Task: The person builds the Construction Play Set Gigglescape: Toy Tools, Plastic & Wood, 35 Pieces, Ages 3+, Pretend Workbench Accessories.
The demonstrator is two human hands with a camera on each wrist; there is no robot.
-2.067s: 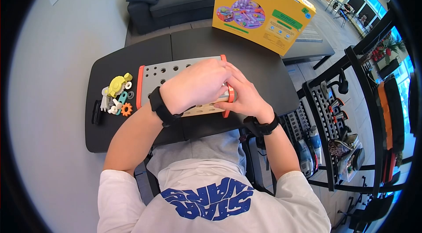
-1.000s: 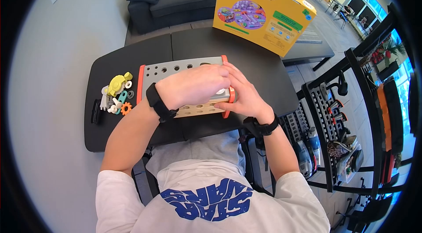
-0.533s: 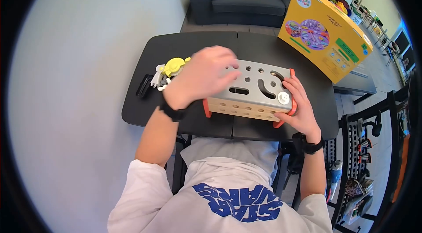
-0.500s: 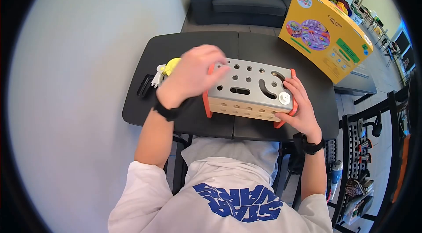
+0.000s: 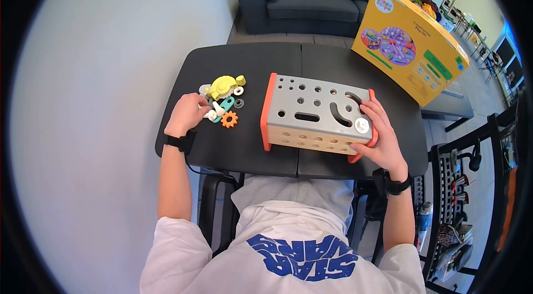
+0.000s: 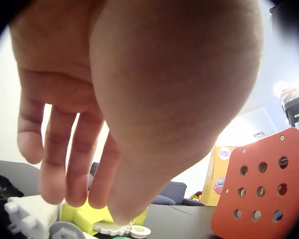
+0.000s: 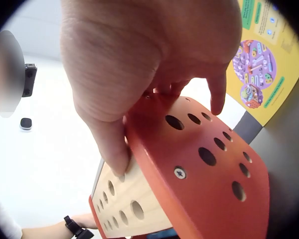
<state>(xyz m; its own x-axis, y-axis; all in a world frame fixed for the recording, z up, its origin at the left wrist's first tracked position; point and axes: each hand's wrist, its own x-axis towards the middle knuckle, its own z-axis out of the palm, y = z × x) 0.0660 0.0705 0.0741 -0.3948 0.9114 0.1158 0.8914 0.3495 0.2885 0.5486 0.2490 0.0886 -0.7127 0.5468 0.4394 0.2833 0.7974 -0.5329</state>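
A toy workbench (image 5: 288,105) with a grey holed top, wooden sides and red ends stands on the table. My right hand (image 5: 383,138) grips its right end, the thumb (image 7: 109,144) against the wooden front in the right wrist view. Close to that hand, a round white bolt head (image 5: 362,126) sits in the top's corner. My left hand (image 5: 189,112) is at the loose toy parts, fingers hanging downward with nothing visibly held. Around it lie a yellow piece (image 5: 223,86), a white bolt (image 5: 219,108), a teal strip (image 5: 227,103) and an orange gear (image 5: 230,120).
A white ring (image 5: 239,91) and a grey ring (image 5: 239,103) lie right of the pile. A black object (image 6: 0,186) shows at the left wrist view's edge. The yellow play set box (image 5: 411,44) stands at the back right; a wall (image 5: 100,99) borders the left.
My left hand has left the workbench's right end and moved left to the loose parts, uncovering the white bolt head. My right hand keeps its grip. The head view has shifted.
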